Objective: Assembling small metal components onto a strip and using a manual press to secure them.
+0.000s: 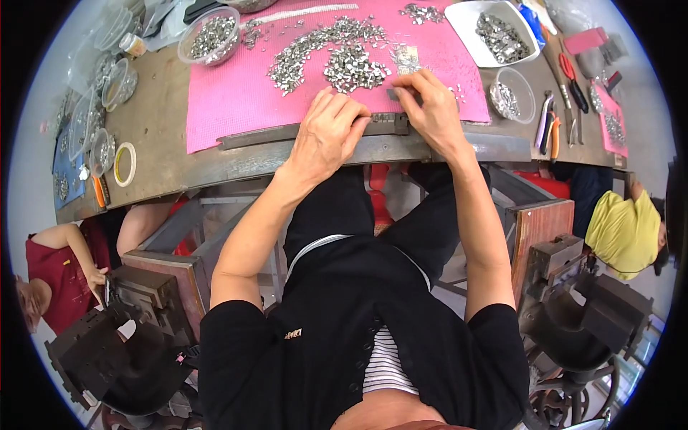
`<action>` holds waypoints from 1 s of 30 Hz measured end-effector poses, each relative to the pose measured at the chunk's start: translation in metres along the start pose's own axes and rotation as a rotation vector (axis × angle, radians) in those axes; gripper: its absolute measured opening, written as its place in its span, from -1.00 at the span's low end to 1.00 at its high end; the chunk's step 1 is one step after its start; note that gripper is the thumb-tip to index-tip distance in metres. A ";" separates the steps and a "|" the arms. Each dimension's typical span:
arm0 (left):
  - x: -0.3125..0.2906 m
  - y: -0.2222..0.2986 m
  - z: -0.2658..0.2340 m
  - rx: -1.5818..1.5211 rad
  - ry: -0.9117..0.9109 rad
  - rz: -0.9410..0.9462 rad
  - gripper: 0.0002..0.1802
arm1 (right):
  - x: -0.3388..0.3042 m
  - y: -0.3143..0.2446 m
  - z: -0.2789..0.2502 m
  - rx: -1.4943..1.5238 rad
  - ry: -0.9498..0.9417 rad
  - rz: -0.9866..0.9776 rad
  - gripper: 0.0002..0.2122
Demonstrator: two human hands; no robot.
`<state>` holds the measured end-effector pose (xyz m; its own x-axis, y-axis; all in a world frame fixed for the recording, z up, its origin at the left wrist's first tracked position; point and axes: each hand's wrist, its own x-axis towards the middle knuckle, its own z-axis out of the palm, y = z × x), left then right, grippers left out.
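Observation:
My left hand (328, 130) is closed, fingers curled and thumb pressed toward them, over a long dark metal bar (259, 136) at the bench's front edge. What its fingertips hold, if anything, is hidden. My right hand (433, 113) pinches a small flat dark grey piece (392, 94) between thumb and fingers, just above the bar's right end. Beyond both hands, a heap of small shiny metal parts (352, 68) lies on a pink mat (222, 107). A wider curved pile (290, 63) of similar parts spreads behind it.
Tubs of metal parts stand around the mat: a clear round tub (209, 39), a white tray (459, 18) and a smaller clear tub (529, 100). Red-handled pliers (568, 68) and other tools lie at right. A tape roll (125, 165) lies left. People sit at both sides.

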<state>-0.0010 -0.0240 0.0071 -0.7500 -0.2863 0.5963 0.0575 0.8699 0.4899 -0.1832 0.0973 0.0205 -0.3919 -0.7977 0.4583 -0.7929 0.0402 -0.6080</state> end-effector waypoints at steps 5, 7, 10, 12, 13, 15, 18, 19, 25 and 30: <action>-0.001 0.003 0.002 -0.010 0.029 0.009 -0.86 | 0.015 0.002 0.013 -0.279 -0.008 -0.093 -0.86; -0.004 0.006 0.001 -0.022 0.033 -0.017 -0.85 | 0.014 0.002 0.008 -0.236 -0.064 -0.136 -0.84; -0.005 0.007 0.002 0.001 0.002 -0.075 -0.85 | 0.007 0.006 0.000 -0.084 -0.107 -0.034 -0.87; -0.008 0.005 0.003 0.057 0.023 -0.022 -0.84 | 0.005 0.001 -0.004 -0.061 -0.080 0.002 -0.90; -0.009 0.005 0.005 0.055 0.025 -0.024 -0.84 | 0.004 0.003 -0.004 -0.051 -0.068 0.006 -0.90; -0.009 0.005 0.006 0.030 0.043 -0.080 -0.82 | 0.005 0.002 -0.002 -0.039 -0.057 0.011 -0.91; -0.008 0.009 0.001 -0.013 0.086 -0.111 -0.81 | 0.006 -0.004 0.003 0.010 -0.111 0.053 -0.90; -0.007 0.011 -0.002 -0.012 0.087 -0.109 -0.81 | 0.008 -0.004 0.004 -0.033 -0.123 0.050 -0.89; -0.021 -0.002 -0.018 0.079 0.249 -0.153 -0.84 | 0.010 -0.014 0.003 -0.012 -0.159 0.067 -0.89; -0.036 -0.010 -0.031 0.104 0.264 -0.207 -0.84 | -0.019 -0.021 -0.004 0.157 -0.108 0.088 -0.91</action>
<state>0.0459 -0.0344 0.0004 -0.5416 -0.5428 0.6419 -0.1555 0.8151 0.5581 -0.1608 0.1144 0.0273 -0.3973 -0.8555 0.3320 -0.6719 0.0247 -0.7403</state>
